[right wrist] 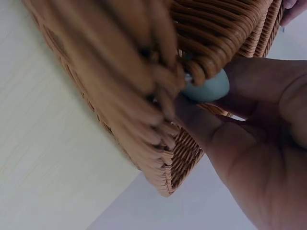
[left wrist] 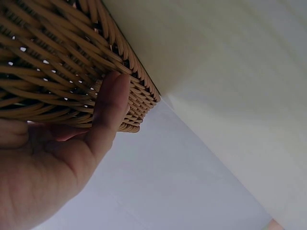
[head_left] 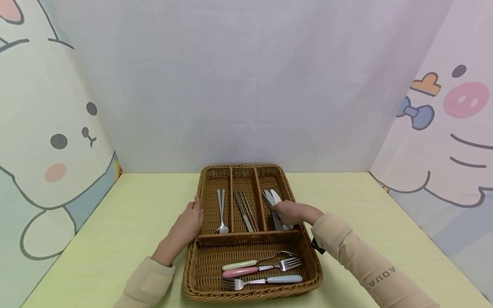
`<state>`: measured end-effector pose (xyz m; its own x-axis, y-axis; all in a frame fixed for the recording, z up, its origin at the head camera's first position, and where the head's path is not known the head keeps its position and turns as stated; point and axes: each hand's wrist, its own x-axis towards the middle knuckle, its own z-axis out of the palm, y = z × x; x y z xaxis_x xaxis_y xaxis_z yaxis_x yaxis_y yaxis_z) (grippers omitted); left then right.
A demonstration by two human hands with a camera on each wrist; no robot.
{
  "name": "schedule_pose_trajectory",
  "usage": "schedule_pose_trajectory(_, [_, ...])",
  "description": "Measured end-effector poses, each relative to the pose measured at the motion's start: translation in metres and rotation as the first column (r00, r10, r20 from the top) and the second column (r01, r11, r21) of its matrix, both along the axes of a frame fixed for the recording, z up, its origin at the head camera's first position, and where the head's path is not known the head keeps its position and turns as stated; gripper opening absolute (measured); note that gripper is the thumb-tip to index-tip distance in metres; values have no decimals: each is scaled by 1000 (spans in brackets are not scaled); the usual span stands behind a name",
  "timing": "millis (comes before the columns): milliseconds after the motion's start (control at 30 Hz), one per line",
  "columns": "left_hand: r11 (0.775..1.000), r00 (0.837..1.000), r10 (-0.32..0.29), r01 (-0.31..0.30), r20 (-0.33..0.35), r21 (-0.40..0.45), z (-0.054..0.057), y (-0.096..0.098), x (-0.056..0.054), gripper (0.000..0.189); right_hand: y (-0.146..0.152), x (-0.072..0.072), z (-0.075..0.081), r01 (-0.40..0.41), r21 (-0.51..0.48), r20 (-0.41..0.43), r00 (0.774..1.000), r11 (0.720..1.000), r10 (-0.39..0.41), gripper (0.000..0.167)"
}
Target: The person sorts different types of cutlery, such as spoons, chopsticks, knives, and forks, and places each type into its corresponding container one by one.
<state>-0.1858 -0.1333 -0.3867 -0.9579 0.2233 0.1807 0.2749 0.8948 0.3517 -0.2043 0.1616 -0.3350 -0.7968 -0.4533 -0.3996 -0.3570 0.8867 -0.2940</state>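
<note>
A brown wicker cutlery tray (head_left: 252, 295) lies on the table. My left hand (head_left: 190, 220) grips its left rim, with the thumb (left wrist: 111, 103) against the outer wall. In the back right compartment my right hand (head_left: 289, 212) pinches a table knife by its pale green handle (right wrist: 208, 88). More knives (head_left: 276, 196) lie at that hand, partly hidden by it. Spoons (head_left: 222, 229) lie in the back left compartment. Chopsticks (head_left: 247, 211) with green and red ends fill the middle one. Forks with green, pink (head_left: 240, 272) and blue (head_left: 285, 279) handles lie across the front compartment.
The pale yellow table (head_left: 146, 205) stretches to both sides of the tray. A plain light cloth wall (head_left: 246, 85) stands close behind the tray's back edge. Side walls with cartoon animals (head_left: 57, 107) border the table left and right.
</note>
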Motion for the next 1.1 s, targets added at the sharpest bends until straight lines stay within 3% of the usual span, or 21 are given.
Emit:
schedule_pose_trajectory(233, [1000, 1000, -1, 1, -4, -4, 0, 0, 1, 51, 1, 0, -3, -54, 41, -50, 997, 998, 56, 45])
schedule_pose_trajectory(467, [1000, 1000, 4, -4, -6, -1, 0, 0, 1, 51, 3, 3, -2, -64, -1, -66, 996, 998, 64, 40])
schedule_pose_trajectory(633, [1000, 1000, 11, -11, 6, 10, 1, 1, 1, 51, 6, 4, -2, -95, -60, -182, 980, 994, 83, 36])
schedule_pose_trajectory(733, [1000, 1000, 10, -10, -5, 10, 1, 1, 1, 51, 11, 8, -2, -124, -86, -308, 947, 989, 92, 33])
schedule_pose_trajectory(867, [1000, 999, 8, -9, -33, -9, 1, 0, 2, 51, 21, 16, -3, -131, -120, -478, 877, 984, 58, 37])
schedule_pose_trajectory(1000, [1000, 999, 3, -4, -50, -23, 2, -3, 1, 51, 36, 26, -6, -81, -171, -594, 803, 982, -37, 48])
schedule_pose_trajectory(1100, [1000, 999, 1, -1, -48, -3, 2, -6, 0, 49, 50, 32, -11, -7, -173, -636, 764, 985, -107, 54])
